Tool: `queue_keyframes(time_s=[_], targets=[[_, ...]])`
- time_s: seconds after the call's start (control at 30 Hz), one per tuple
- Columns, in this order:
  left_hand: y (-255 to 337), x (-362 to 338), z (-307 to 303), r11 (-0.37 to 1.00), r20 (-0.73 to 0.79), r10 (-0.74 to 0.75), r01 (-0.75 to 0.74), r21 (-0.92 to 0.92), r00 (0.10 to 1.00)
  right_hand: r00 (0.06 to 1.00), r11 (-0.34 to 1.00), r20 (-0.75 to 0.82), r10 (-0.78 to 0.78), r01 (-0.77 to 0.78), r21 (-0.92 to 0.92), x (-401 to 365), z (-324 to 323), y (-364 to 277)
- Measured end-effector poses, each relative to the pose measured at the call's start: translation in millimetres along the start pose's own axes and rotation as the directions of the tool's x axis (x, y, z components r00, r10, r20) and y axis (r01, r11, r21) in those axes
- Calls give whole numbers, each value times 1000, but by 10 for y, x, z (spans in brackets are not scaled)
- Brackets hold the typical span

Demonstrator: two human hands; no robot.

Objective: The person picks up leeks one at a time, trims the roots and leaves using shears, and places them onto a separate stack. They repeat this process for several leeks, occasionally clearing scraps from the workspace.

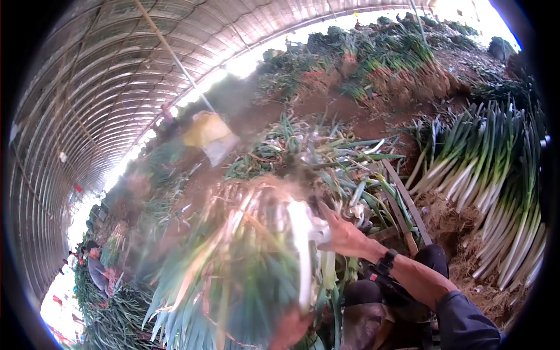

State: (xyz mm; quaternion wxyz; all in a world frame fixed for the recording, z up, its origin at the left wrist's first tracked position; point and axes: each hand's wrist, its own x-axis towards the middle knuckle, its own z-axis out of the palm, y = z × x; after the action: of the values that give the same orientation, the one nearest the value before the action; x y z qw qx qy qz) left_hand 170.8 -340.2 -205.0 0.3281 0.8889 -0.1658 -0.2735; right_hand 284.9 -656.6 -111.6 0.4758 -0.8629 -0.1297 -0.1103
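A bright white green onion stalk (302, 251) stands upright in front of me, in front of a large bunch of green onions (227, 256) with roots at the top and leaves fanning downward. My left hand (291, 329), blurred and partly hidden by leaves, is closed around the stalk's lower end. At its upper part is my right hand (345, 236), below a wrist with a black watch (386, 262). The fingers look closed on the stalk, with something white and blurred at their tips.
Trimmed leaves and peelings (350, 157) lie ahead. Cleaned green onions (496, 169) are laid at right, beside loose roots (449, 227). Flat bars (402, 198) stand near my knee. Bundles (391, 64) line the back. A person (98, 271) is at far left under the arched roof.
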Motion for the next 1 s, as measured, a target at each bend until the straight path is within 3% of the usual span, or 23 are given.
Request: queue_keyframes(time_s=[0.03,0.07,0.1,0.17,0.2,0.23,0.33,0.4,0.43,0.47,0.53,0.57,0.63,0.67,0.7,0.73,0.77,0.8,0.83,0.9,0.93,0.97,1.0], targets=[[-321,64,169,921,-12,94,-91,-379,996,998,998,57,-15,12,55,22,-13,-61],[-630,108,300,696,-60,183,-172,-697,981,993,986,5,-119,117,115,47,51,-52],[-350,47,175,614,-32,380,-277,-739,925,992,947,125,-16,-25,321,106,117,105],[392,-201,19,972,41,108,-97,-213,993,992,982,120,37,-58,180,314,286,417],[600,-261,-4,995,16,-42,41,91,999,991,991,116,63,-76,109,420,372,574],[558,-287,34,971,-92,177,-189,-147,980,989,995,114,99,-99,-3,489,335,616],[1051,-546,-104,904,91,-342,354,-240,935,994,971,53,92,-78,-227,832,-71,681],[278,-659,292,971,67,-241,240,19,968,999,940,-48,22,-37,-340,1152,-497,582],[-407,-778,561,876,114,-81,125,-465,990,994,929,-106,-25,-16,-371,1322,-717,500],[-888,-860,662,551,83,80,26,-834,993,983,925,-168,-70,1,-379,1474,-923,415],[-905,-1054,631,619,-23,-17,-7,-786,1000,952,969,-276,-134,67,-239,1724,-1241,286],[-1179,-1003,572,704,107,-76,129,-698,991,949,991,-290,-126,130,-5,1835,-1347,269],[-1476,-824,608,657,-8,-87,51,-752,996,968,926,-238,-82,162,341,1927,-1395,246],[-1528,-746,587,632,-76,-25,-43,-774,997,991,992,-128,-34,18,-124,1757,-1328,48],[-1299,-723,423,652,-66,-7,-45,-757,998,1000,814,-15,14,-21,-580,1580,-1260,-167],[-1413,-691,474,650,-152,15,-125,-750,988,991,567,134,20,99,-818,1490,-1122,-137],[-1545,-614,562,644,-239,35,-205,-737,970,980,659,199,17,138,-739,1379,-966,-126],[-807,-599,272,910,-137,-205,137,-392,969,965,742,263,11,169,-649,1251,-799,-94],[10,-585,-50,899,-26,-431,432,77,902,940,764,301,-162,313,-564,1118,-608,-22],[133,-484,-53,905,-53,-382,385,182,923,852,735,292,-436,524,-431,834,-354,-78],[191,-450,-35,903,-59,-359,363,230,931,828,717,320,-461,560,-415,730,-289,-195],[548,-494,-148,866,-76,-492,478,-147,867,802,698,347,-486,595,-398,622,-234,-350],[516,-481,-62,918,-180,-396,385,-97,900,793,691,429,-432,597,-407,533,-219,-498]])
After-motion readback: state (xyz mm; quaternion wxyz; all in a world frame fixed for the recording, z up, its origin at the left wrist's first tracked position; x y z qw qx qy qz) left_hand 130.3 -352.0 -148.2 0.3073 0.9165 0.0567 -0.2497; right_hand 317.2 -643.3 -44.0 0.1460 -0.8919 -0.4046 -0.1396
